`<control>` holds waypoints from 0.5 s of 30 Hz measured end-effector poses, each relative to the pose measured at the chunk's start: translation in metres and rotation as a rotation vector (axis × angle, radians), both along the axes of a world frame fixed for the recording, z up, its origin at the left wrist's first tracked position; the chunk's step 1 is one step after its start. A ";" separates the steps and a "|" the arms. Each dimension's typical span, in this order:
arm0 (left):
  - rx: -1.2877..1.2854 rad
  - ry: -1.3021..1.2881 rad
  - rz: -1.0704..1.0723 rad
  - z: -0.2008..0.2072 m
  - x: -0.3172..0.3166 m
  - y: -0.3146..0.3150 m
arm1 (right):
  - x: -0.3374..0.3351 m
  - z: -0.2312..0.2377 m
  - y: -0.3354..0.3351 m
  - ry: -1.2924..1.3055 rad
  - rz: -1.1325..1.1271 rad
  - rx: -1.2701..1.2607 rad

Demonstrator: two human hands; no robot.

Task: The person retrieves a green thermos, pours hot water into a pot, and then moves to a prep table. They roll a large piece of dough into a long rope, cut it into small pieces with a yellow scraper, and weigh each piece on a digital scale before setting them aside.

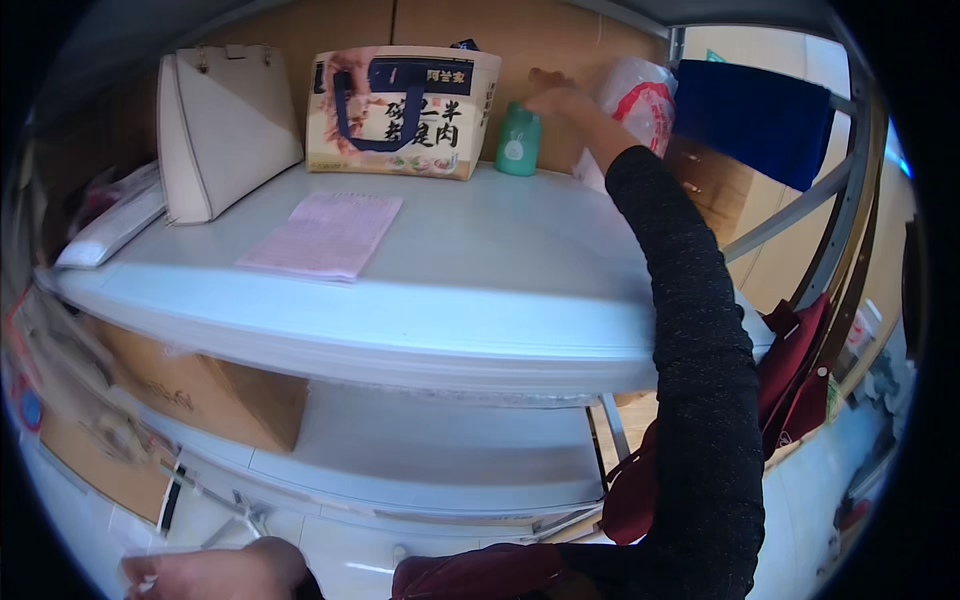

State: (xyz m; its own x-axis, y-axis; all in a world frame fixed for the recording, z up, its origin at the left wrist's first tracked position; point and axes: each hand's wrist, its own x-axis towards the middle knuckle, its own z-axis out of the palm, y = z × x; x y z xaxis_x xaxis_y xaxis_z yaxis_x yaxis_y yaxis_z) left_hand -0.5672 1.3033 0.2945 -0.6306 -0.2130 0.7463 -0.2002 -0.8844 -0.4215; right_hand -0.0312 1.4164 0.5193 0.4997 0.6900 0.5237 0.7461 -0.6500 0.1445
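Note:
At the back of the white shelf top (470,260), my right hand (556,95) is stretched out over a green bottle (517,143) with a white rabbit-like print. Its fingers and thumb look apart near the bottle's top, slightly blurred; firm contact does not show. My left hand (215,575) is low at the bottom left, partly cut off by the picture's edge. Its fingers look curled, with a small whitish bit among them that is too blurred to name. A pink printed sheet (325,235) lies flat on the shelf.
A white handbag (225,130) and a printed carry bag with dark blue handles (400,115) stand along the back. Right of the bottle sits a white-and-red plastic bag (640,105). Dark blue cloth (755,115) hangs by the metal frame. Below is a cardboard box (210,390).

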 end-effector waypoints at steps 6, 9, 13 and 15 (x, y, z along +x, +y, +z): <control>-0.414 0.849 0.548 -0.038 0.077 0.102 | 0.049 -0.082 0.042 0.313 0.280 0.616; -0.041 0.344 0.530 -0.031 0.116 0.127 | 0.062 -0.107 0.055 0.785 0.254 0.786; 0.035 0.132 0.476 -0.034 0.128 0.136 | 0.031 -0.107 0.044 0.518 0.291 0.856; -0.030 0.146 0.472 -0.036 0.129 0.130 | -0.012 -0.085 0.013 0.589 0.235 0.868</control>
